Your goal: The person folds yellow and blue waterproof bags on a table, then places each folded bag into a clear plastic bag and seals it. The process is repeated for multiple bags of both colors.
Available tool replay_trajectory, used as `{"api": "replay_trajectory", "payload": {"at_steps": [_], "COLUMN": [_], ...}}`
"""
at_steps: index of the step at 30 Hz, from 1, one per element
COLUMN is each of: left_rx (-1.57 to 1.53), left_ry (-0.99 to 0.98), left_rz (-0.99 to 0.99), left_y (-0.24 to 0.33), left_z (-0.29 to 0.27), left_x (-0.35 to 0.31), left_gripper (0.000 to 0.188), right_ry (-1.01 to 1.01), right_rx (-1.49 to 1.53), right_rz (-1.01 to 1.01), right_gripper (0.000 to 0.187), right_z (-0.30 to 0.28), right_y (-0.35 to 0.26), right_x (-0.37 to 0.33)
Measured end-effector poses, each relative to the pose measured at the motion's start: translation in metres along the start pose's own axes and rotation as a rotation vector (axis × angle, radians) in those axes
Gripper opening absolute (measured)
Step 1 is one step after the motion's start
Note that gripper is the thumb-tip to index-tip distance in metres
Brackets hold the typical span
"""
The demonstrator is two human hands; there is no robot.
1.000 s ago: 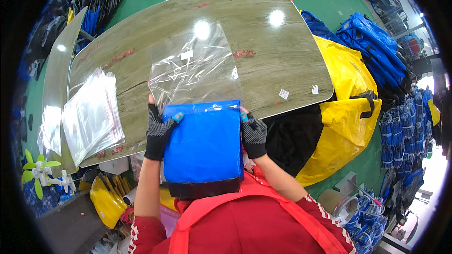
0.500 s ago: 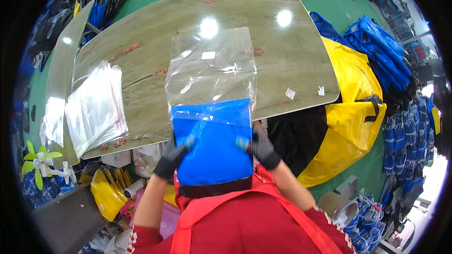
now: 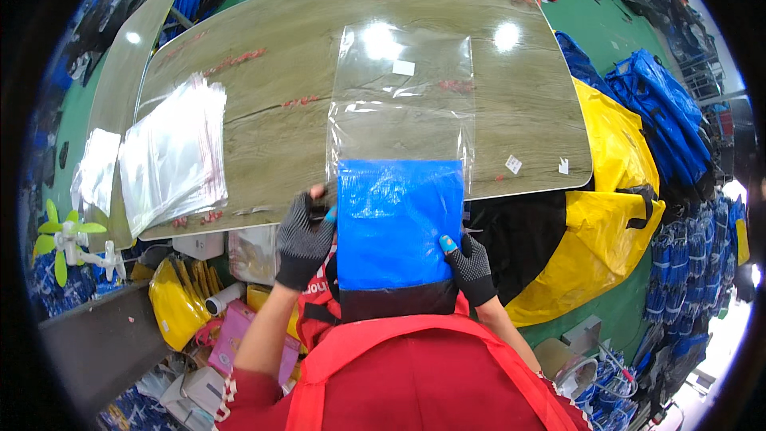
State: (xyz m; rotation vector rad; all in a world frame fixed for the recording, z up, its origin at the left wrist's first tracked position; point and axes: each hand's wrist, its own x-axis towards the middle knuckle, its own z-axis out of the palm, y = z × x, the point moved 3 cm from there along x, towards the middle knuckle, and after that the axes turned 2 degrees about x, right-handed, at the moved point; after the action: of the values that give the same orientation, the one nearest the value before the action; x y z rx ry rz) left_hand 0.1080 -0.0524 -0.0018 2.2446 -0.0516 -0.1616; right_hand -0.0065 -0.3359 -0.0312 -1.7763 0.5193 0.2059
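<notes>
Folded blue bag (image 3: 399,227) sits partly inside the clear sleeve (image 3: 403,104); its lower, dark-edged part remains outside. Left hand (image 3: 303,239) and right hand (image 3: 469,265) each grip a bag edge.

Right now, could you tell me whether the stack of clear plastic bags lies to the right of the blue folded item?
No, the stack of clear bags lies on the table to the left of the blue folded item.

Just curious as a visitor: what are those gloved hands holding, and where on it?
Both hands grip a folded blue bag by its side edges, left hand left, right hand right.
</notes>
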Motion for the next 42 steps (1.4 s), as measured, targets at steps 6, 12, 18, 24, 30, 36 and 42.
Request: {"api": "replay_trajectory", "payload": {"at_steps": [6,12,18,24,30,36,42], "left_rx": [0.301,-0.574,-0.608,-0.878,-0.873,-0.532,-0.736], "left_ry": [0.077,-0.007,-0.412,-0.587,-0.505,-0.489,-0.330], "left_rz": [0.346,-0.044,-0.140,-0.524,-0.559,-0.117,-0.220], "left_y": [0.013,-0.027,0.005,0.013,-0.020,-0.010,0.001], "left_z": [0.006,-0.009,0.025,0.006,0.018,0.006,-0.001], "left_x": [0.018,0.029,0.068,-0.041,-0.080,-0.048,0.036], "left_gripper": [0.022,0.024,0.051,0.074,0.072,0.055,0.043], "right_ry": [0.003,0.242,0.014,-0.286,-0.296,0.112,-0.083], "right_rx": [0.040,-0.151,0.164,0.407,0.136,-0.098,-0.004], "right_rz": [-0.024,-0.235,-0.043,0.072,0.175,-0.225,-0.069], "right_gripper": [0.049,0.031,0.049,0.086,0.055,0.034,0.051], "right_z": [-0.010,-0.051,-0.026,0.005,-0.006,-0.053,-0.024], "right_y": [0.003,-0.030,-0.050,-0.046,-0.022,-0.017,-0.064], "right_x": [-0.012,0.030,0.092,-0.026,-0.040,0.021,0.071]}}
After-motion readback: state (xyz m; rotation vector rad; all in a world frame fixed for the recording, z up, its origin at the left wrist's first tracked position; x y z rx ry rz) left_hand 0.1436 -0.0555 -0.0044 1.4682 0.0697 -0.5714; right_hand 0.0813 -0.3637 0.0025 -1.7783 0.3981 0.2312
